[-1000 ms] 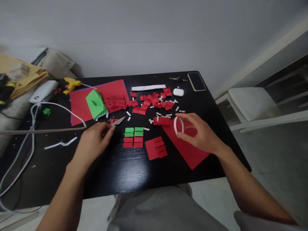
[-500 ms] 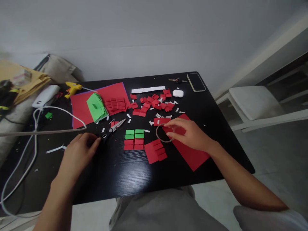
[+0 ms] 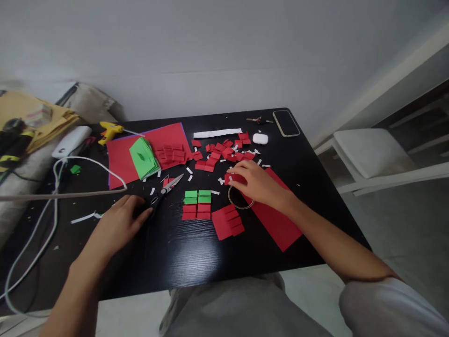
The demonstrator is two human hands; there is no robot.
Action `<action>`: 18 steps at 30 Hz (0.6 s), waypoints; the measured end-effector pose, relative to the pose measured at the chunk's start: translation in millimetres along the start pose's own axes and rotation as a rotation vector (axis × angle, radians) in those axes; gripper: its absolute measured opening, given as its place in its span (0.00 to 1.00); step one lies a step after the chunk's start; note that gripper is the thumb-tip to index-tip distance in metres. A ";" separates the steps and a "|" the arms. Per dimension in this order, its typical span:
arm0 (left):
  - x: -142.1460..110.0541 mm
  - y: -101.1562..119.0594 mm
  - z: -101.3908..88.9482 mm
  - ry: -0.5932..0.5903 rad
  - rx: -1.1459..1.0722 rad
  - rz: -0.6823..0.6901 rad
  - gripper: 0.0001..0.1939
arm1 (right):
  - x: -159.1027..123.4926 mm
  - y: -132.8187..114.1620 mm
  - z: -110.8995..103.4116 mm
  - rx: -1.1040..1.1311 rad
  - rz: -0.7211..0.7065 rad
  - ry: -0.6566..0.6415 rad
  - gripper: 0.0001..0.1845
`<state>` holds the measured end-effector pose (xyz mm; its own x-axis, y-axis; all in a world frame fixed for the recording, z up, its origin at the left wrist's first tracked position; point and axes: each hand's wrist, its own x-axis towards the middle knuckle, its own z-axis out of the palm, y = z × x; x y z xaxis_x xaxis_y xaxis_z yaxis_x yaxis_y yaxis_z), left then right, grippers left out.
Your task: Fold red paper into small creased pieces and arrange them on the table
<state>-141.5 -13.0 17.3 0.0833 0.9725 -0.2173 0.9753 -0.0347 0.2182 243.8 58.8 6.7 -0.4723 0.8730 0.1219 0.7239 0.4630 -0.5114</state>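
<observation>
My left hand (image 3: pixel 122 217) rests on the table with thumb and fingers apart, beside the dark handles of the scissors (image 3: pixel 169 185). The blades lie apart from it, pointing right. My right hand (image 3: pixel 257 182) reaches over a small red paper piece (image 3: pixel 231 178), its thumb and fingertips spread around the piece. Below those fingers a thin ring (image 3: pixel 242 207) lies flat, partly over a large red sheet (image 3: pixel 277 220). Left of the ring, folded green pieces (image 3: pixel 198 196) and red pieces (image 3: pixel 196 211) form a block. More red folded pieces (image 3: pixel 228 224) sit nearby.
Loose red pieces (image 3: pixel 217 152) and white scraps lie farther back, near a white strip (image 3: pixel 217 133). Green paper (image 3: pixel 143 159) rests on red sheets (image 3: pixel 119 161). A yellow glue gun (image 3: pixel 110 132), white cable (image 3: pixel 52 224), earbud case (image 3: pixel 260 138), keys (image 3: pixel 259 120) and phone (image 3: pixel 286 123) surround them.
My right hand has moved from the ring's right edge back and left, onto the small red piece. The ring stays on the table. My left hand has barely moved.
</observation>
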 end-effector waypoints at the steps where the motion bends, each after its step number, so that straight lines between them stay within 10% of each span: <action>1: -1.5 -0.2 -1.4 -0.005 -0.007 -0.013 0.23 | 5.3 0.5 0.8 -0.013 0.011 -0.024 0.12; 13: -23.9 -1.3 -8.2 -0.047 -0.470 -0.100 0.22 | 19.2 8.9 6.2 -0.022 -0.005 -0.090 0.10; 18: -14.3 23.5 -4.1 -0.038 -0.653 -0.011 0.17 | 19.4 19.5 -5.4 -0.109 0.116 0.161 0.14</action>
<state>-120.6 -26.7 29.4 0.0931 0.9627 -0.2540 0.6520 0.1338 0.7463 251.4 85.6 3.7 -0.3029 0.9304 0.2064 0.8229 0.3646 -0.4358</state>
